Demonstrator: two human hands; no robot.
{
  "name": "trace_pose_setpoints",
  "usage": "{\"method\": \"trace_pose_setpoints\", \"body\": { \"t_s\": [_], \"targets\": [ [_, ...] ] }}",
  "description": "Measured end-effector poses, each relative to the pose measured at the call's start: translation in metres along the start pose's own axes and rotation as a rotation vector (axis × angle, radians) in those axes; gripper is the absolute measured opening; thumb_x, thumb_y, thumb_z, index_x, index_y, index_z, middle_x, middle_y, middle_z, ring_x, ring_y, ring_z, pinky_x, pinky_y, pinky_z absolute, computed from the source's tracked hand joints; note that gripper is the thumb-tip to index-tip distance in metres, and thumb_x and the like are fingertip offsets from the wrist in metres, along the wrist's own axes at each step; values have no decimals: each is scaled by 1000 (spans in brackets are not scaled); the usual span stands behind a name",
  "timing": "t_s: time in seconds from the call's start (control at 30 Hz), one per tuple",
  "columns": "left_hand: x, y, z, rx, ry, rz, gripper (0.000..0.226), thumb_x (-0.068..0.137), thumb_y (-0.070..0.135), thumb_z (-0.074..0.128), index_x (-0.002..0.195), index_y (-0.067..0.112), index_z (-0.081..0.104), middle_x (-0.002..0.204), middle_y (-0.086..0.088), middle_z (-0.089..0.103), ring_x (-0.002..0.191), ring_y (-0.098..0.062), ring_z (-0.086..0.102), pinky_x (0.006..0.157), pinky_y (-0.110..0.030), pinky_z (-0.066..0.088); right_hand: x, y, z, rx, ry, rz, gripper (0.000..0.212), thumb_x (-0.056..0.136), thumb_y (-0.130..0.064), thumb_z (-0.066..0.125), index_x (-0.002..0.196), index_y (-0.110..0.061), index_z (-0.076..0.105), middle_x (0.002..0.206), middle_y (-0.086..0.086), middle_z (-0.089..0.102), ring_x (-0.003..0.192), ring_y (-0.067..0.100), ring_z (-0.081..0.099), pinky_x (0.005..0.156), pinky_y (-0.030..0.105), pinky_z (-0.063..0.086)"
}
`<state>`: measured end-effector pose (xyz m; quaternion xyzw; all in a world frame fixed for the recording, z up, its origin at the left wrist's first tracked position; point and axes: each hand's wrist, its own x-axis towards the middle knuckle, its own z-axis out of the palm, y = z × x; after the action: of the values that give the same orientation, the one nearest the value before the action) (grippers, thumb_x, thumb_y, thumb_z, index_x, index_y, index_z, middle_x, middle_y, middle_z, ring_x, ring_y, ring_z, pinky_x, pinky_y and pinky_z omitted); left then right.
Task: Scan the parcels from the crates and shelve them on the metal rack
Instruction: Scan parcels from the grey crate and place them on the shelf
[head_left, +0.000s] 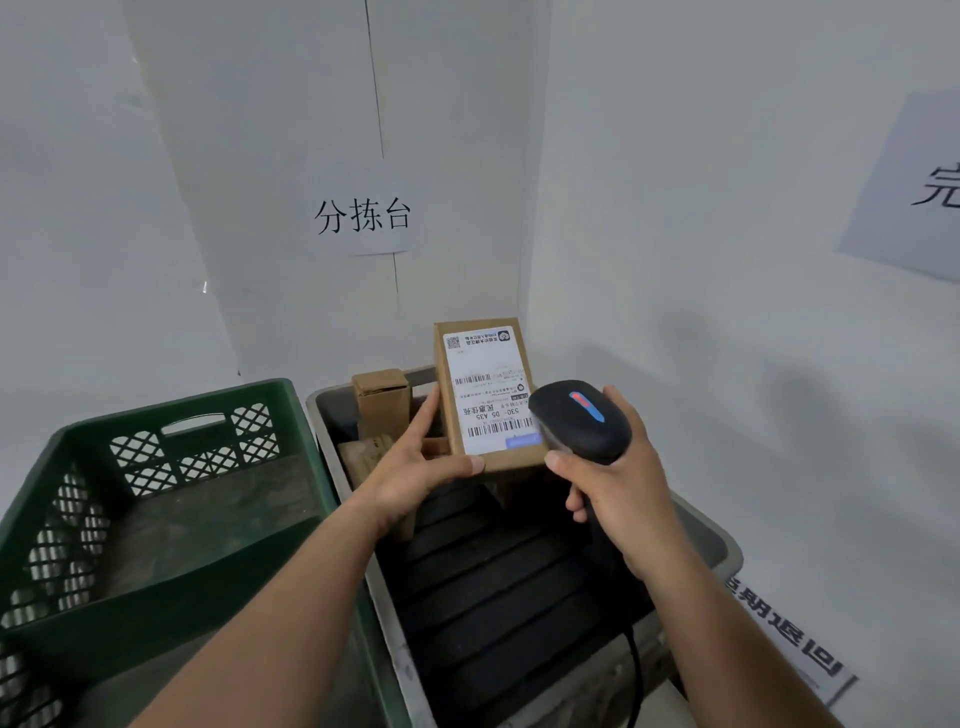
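Observation:
My left hand (415, 467) grips a small brown cardboard parcel (480, 364) by its lower left corner and holds it upright above the grey crate (722, 540). Its white shipping label with barcodes faces me. My right hand (618, 488) holds a black handheld barcode scanner (582, 421) by the handle. The scanner's head sits right at the label's lower right barcode and covers part of it. Its cable hangs down toward the bottom edge. Inside the grey crate, at the far end, stand another cardboard box (382, 400) and some brown parcels (363, 457).
A green lattice crate (171, 493) stands on the left, touching the grey crate. White walls close the corner behind; a paper sign (363, 215) hangs at the centre, another sign (914, 192) at the right. A printed floor label (789, 639) lies at lower right. The metal rack is out of view.

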<state>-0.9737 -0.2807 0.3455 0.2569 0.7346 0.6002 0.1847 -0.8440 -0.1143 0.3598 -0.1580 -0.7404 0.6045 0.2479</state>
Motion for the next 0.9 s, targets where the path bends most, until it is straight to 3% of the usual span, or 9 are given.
{"method": "trace_pose_setpoints", "body": {
  "t_s": [0.27, 0.4, 0.47, 0.6, 0.67, 0.73, 0.83, 0.9],
  "targets": [
    [-20, 8, 24, -44, -200, 21, 105, 61, 37, 73, 149, 42, 16, 117, -8, 62, 100, -8, 61, 77, -17, 48, -24, -6, -16, -2, 175, -16, 91, 82, 0, 73, 152, -34, 25, 90, 5, 67, 44, 9, 50, 43, 20, 45],
    [-28, 12, 42, -72, -240, 34, 98, 65, 38, 72, 146, 42, 19, 120, 17, 57, 106, -1, 58, 86, -19, 50, -42, -5, -25, -26, 244, -24, 91, 81, 0, 73, 151, -36, 26, 107, 9, 67, 50, 13, 52, 46, 21, 46],
    [-35, 17, 51, -54, -246, 44, 96, 69, 40, 75, 147, 42, 19, 124, 14, 57, 110, -3, 56, 93, -24, 50, -52, -5, -33, -23, 280, -18, 93, 80, 0, 74, 151, -38, 26, 111, 8, 66, 52, 14, 52, 47, 22, 46],
    [-52, 34, 76, -93, -259, 81, 67, 88, 13, 65, 143, 26, 30, 103, 22, 57, 83, 17, 60, 69, -6, 48, -73, -7, -51, 0, 355, -25, 95, 78, 1, 75, 149, -40, 28, 105, -8, 65, 55, 13, 53, 50, 24, 48],
    [-62, 40, 90, -107, -278, 101, 62, 89, 3, 60, 143, 15, 33, 100, 21, 57, 77, 22, 59, 65, -2, 45, -84, -8, -60, -5, 395, -27, 95, 76, 1, 76, 149, -40, 29, 106, -16, 63, 62, 11, 56, 53, 25, 48],
    [-75, 47, 104, -86, -296, 134, 60, 88, 2, 60, 139, 23, 35, 100, 24, 55, 76, 26, 55, 64, 2, 41, -96, -7, -70, -15, 430, -27, 96, 76, 3, 75, 149, -40, 30, 107, -13, 64, 64, 11, 57, 55, 26, 47],
    [-91, 49, 120, -8, -292, 187, 58, 83, 6, 68, 115, 44, 36, 96, 31, 52, 77, 31, 51, 65, 5, 37, -115, -4, -86, -41, 468, -19, 95, 77, 7, 70, 149, -39, 28, 101, -8, 66, 52, 10, 55, 49, 25, 46],
    [-103, 49, 131, 20, -281, 212, 63, 80, 11, 73, 118, 45, 35, 98, 34, 53, 81, 31, 50, 67, 6, 36, -132, -5, -97, -47, 477, -7, 96, 78, 9, 69, 150, -39, 27, 101, -4, 66, 53, 12, 55, 48, 24, 46]
  ]
}}
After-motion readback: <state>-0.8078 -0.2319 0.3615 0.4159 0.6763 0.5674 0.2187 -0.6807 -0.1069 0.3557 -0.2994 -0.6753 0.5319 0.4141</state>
